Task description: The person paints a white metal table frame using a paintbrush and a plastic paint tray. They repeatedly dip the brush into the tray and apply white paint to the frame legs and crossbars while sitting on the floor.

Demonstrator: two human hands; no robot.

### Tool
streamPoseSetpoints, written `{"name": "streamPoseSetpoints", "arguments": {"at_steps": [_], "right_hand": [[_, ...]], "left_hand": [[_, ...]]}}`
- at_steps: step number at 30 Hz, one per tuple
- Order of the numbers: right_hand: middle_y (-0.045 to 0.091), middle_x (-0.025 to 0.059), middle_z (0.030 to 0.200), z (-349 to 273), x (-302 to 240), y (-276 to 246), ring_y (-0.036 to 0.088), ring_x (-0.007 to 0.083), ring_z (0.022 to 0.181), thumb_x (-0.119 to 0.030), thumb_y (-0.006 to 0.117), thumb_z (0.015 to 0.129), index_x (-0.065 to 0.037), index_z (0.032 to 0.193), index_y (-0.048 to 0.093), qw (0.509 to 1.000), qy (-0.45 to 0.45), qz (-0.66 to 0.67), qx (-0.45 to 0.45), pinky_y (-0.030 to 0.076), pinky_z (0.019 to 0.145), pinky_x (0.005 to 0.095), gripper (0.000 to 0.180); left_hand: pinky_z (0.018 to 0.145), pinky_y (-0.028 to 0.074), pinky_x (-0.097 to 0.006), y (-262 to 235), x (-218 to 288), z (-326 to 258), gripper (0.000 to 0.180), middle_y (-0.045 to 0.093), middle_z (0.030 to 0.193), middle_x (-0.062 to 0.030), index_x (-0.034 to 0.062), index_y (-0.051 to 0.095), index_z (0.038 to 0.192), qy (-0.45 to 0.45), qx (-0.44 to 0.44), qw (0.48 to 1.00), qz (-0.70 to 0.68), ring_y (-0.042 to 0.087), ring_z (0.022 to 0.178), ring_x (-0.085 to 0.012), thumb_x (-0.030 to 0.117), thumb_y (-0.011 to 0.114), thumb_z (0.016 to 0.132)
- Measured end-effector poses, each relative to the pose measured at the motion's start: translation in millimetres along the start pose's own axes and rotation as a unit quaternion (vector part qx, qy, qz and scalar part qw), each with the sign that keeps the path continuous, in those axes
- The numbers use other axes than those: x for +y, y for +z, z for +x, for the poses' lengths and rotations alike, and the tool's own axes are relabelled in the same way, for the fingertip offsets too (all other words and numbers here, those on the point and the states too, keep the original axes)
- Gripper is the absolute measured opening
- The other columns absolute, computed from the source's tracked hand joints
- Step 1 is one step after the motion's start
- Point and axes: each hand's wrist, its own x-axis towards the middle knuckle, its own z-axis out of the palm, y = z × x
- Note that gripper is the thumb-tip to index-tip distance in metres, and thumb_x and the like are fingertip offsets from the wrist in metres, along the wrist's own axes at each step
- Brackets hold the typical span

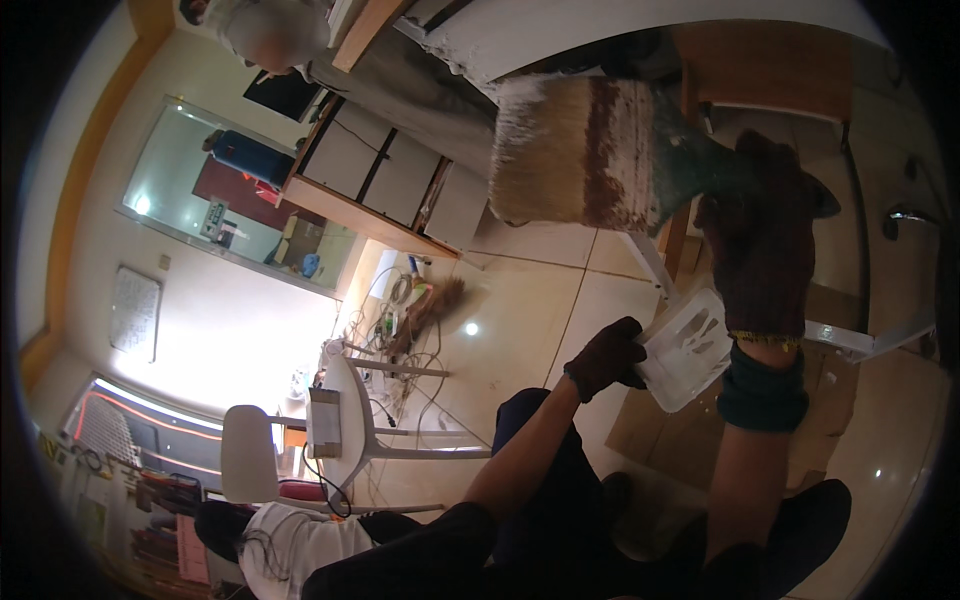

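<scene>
Gripping wide brush [580, 152] by handle in gloved R hand [762, 225], held up apart from whitish tub [690, 350], clasped at edge in gloved L hand [606, 358]. Prob. mid-brushing, betw. dip & stroke; contact w/ pale curved surface [610, 38] unclear. Calling next, approx., for flat bristles, level tub.

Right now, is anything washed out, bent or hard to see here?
Head view: glare washes out part of the white wall; a reflection glints on the tiled floor. Head view again: straight edges bend toward the border. Head view: the gloved right hand on the brush looks dim.
</scene>
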Motion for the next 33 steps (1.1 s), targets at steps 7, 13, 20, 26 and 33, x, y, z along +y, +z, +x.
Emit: {"name": "streamPoseSetpoints", "arguments": {"at_steps": [7, 13, 20, 26, 33], "right_hand": [[0.060, 0.0061, 0.091, 0.2, 1.7, -1.2, 0.061, 0.0134, 0.074, -0.017, 0.046, 0.094, -0.003, 0.115, 0.052, 0.999, 0.026, -0.029, -0.003, 0.053, 0.064, 0.0247, 0.026], [0.060, 0.0050, 0.089, -0.5, -5.0, 0.1, 0.061, 0.0117, 0.071, -0.016, 0.049, 0.092, -0.004, 0.111, 0.055, 1.000, 0.005, 0.012, -0.007, 0.051, 0.059, 0.0229, 0.023], [0.060, 0.0048, 0.088, -5.6, 1.9, -7.4, 0.059, 0.0083, 0.071, -0.015, 0.054, 0.089, -0.005, 0.111, 0.055, 0.989, -0.041, -0.141, -0.022, 0.049, 0.056, 0.0199, 0.024], [0.058, 0.0045, 0.098, -3.8, 6.9, -5.9, 0.058, 0.0099, 0.073, -0.022, 0.051, 0.091, -0.006, 0.117, 0.052, 0.976, -0.143, -0.161, -0.035, 0.049, 0.060, 0.0214, 0.030], [0.060, 0.0041, 0.080, 0.7, 21.8, -16.6, 0.056, 0.0065, 0.060, -0.023, 0.057, 0.088, -0.005, 0.114, 0.054, 0.995, 0.037, 0.088, -0.016, 0.043, 0.048, 0.0186, 0.031]], "left_hand": [[0.063, 0.059, -0.040, 1.9, 4.5, -3.0, 0.031, 0.053, 0.099, -0.0136, -0.0039, 0.047, 0.110, -0.020, 0.006, 1.000, -0.004, 0.062, 0.083, -0.0279, 0.006, 0.058, 0.083], [0.062, 0.060, -0.039, 5.8, 3.6, -2.1, 0.031, 0.052, 0.098, -0.0137, -0.0031, 0.046, 0.110, -0.001, -0.002, 1.000, 0.002, 0.063, 0.079, -0.0280, 0.005, 0.056, 0.082], [0.059, 0.059, -0.039, 2.8, 2.8, -2.4, 0.032, 0.050, 0.097, -0.0135, -0.0030, 0.044, 0.111, -0.007, -0.009, 1.000, 0.007, 0.062, 0.075, -0.0279, 0.002, 0.055, 0.081], [0.063, 0.060, -0.039, 3.2, 0.8, -2.1, 0.036, 0.050, 0.103, -0.0141, -0.0036, 0.044, 0.114, -0.003, -0.015, 1.000, -0.003, 0.062, 0.083, -0.0268, 0.004, 0.058, 0.082], [0.064, 0.060, -0.040, -0.7, -10.6, 0.9, 0.047, 0.047, 0.119, -0.0153, -0.0027, 0.039, 0.125, 0.003, -0.022, 0.998, -0.064, 0.061, 0.093, -0.0267, 0.006, 0.060, 0.084]]}}
